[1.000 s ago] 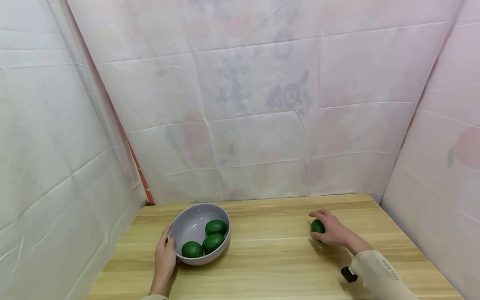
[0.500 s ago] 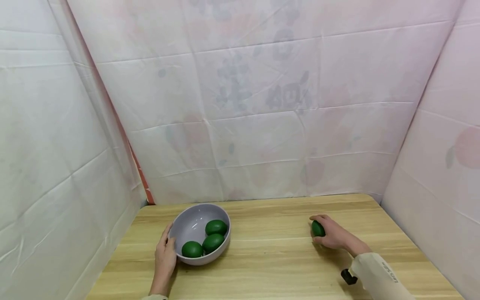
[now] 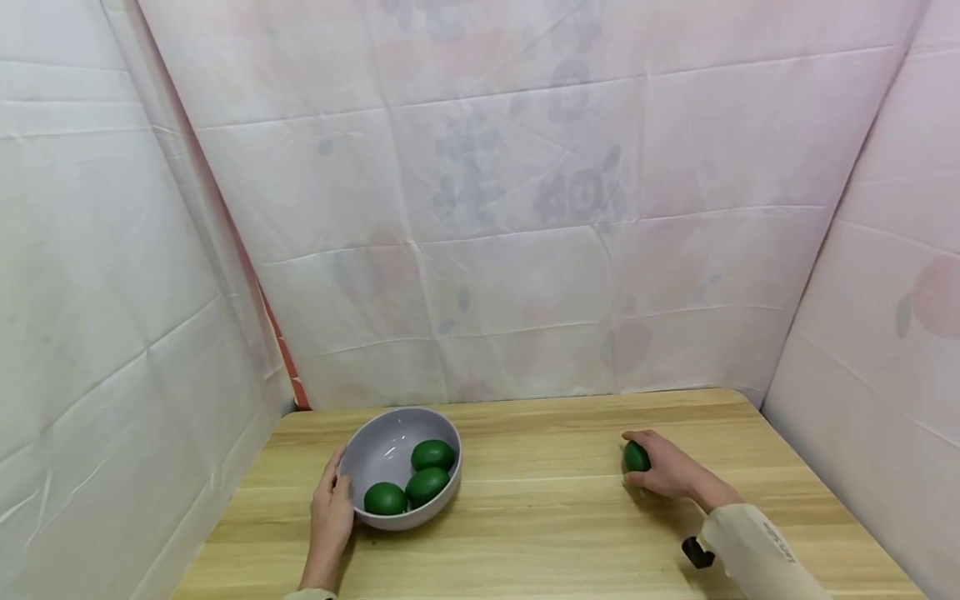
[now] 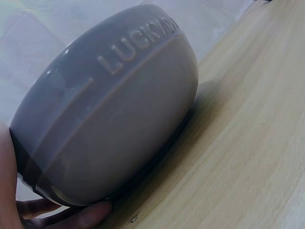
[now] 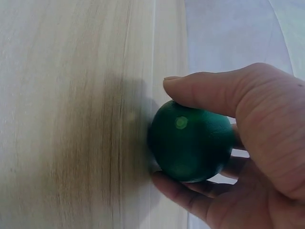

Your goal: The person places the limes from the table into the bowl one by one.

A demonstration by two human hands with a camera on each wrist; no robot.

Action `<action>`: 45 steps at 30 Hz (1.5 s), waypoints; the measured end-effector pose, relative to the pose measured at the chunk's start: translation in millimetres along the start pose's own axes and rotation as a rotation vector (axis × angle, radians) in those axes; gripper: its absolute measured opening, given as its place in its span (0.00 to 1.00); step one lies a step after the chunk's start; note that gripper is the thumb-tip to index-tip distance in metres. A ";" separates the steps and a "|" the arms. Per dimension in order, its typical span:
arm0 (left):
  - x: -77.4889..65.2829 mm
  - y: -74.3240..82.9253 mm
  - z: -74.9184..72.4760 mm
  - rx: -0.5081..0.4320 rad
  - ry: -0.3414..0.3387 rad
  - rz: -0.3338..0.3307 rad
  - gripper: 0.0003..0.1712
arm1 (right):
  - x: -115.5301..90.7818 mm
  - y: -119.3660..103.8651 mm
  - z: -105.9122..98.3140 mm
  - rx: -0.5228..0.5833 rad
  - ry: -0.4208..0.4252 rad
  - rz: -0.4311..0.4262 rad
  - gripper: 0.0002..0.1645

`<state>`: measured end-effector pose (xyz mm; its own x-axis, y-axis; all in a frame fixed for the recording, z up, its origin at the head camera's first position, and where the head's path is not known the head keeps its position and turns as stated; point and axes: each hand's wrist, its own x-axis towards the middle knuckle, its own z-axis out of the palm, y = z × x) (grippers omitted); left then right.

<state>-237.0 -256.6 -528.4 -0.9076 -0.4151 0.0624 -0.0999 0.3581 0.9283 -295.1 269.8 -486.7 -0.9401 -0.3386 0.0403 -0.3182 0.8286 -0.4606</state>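
A grey bowl (image 3: 375,442) stands at the table's left, with three dark green limes (image 3: 431,455) in its right and near part. My left hand (image 3: 330,512) holds the bowl by its left side. In the left wrist view, raised lettering runs along the bowl's outer wall (image 4: 119,119), and my fingers (image 4: 90,214) lie low against it, near the tabletop. Over on the right side, my right hand (image 3: 663,468) grips another green lime (image 3: 637,457). The right wrist view shows thumb and fingers around this lime (image 5: 190,143), which is at the tabletop; whether it touches is unclear.
The light wooden table (image 3: 525,533) stretches between the two hands. White printed cloth sheets (image 3: 517,275) hang behind it and on both sides. A small black piece (image 3: 697,552) sticks out below the right sleeve (image 3: 753,546).
My right fingers have drawn in around the lime, and hand and lime have shifted very slightly to the right. The left hand and the bowl stay put.
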 end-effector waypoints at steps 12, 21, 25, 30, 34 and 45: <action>0.0 -2.5 1.8 -0.018 0.002 0.000 0.31 | 16.1 -10.4 0.4 -0.007 0.084 -0.060 0.40; 2.2 -1.6 2.6 -0.019 0.006 0.011 0.31 | 28.6 -27.6 -0.5 0.009 0.127 -0.086 0.40; 2.3 -1.5 2.6 -0.024 0.011 0.015 0.30 | 35.0 -35.3 -1.1 0.012 0.143 -0.096 0.40; 1.9 -2.3 2.5 -0.027 0.008 0.004 0.31 | 42.2 -42.1 0.2 0.007 0.164 -0.122 0.40; 2.5 -2.0 2.4 -0.019 0.007 0.005 0.31 | 45.6 -49.4 0.2 0.006 0.192 -0.153 0.39; 1.6 -1.4 1.3 -0.008 0.004 -0.008 0.31 | 58.6 -82.7 4.3 0.042 0.155 -0.170 0.39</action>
<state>-238.8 -256.6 -530.1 -0.9054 -0.4207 0.0567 -0.1037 0.3486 0.9315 -323.4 179.5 -450.1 -0.8818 -0.3965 0.2552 -0.4715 0.7451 -0.4717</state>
